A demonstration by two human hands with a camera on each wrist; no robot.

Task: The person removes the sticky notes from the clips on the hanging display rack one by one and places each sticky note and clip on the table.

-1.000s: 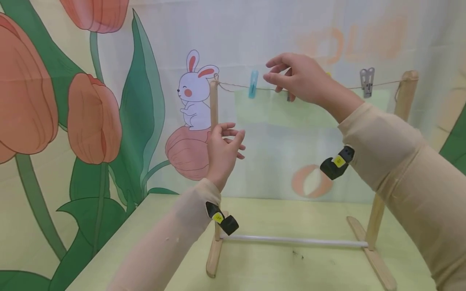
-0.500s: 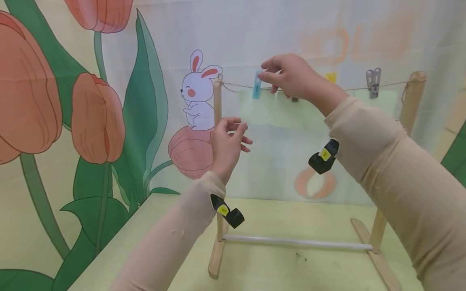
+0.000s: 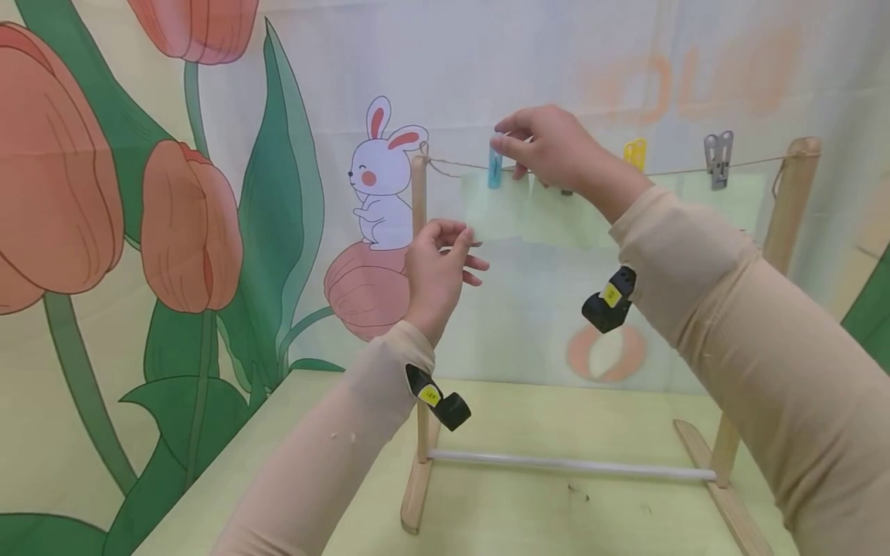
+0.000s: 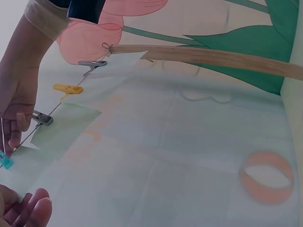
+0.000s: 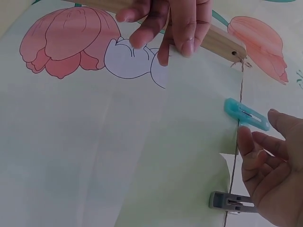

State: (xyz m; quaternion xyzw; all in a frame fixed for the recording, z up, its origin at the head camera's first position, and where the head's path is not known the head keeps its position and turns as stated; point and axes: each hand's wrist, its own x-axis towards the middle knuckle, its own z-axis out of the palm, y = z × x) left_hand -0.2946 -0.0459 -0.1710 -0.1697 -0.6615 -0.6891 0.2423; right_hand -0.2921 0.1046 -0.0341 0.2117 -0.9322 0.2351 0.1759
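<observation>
Pale green paper sheets hang from a string point(image 3: 754, 164) on small clips. A light blue clothespin point(image 3: 494, 171) holds the leftmost sheet point(image 3: 490, 212) at its top edge. My right hand point(image 3: 563, 150) is at this clothespin, thumb and index finger pinching its upper end. Lower down, my left hand point(image 3: 436, 266) has thumb and index finger together at the sheet's lower left corner, other fingers spread loosely. Just right of the blue one, a grey clip point(image 5: 232, 202) sits on the second sheet point(image 3: 566, 216), mostly covered by my right hand in the head view.
A yellow clip point(image 3: 634, 154) and another grey clip point(image 3: 718, 161) are farther right along the string. Wooden posts point(image 3: 793, 205) on flat feet carry the string, joined low down by a white rod point(image 3: 570, 466). Behind stands a printed backdrop with a rabbit point(image 3: 381, 181).
My right hand has moved left onto the blue clothespin and closed its fingers there. My left hand has risen slightly to the sheet's corner, thumb and index finger coming together.
</observation>
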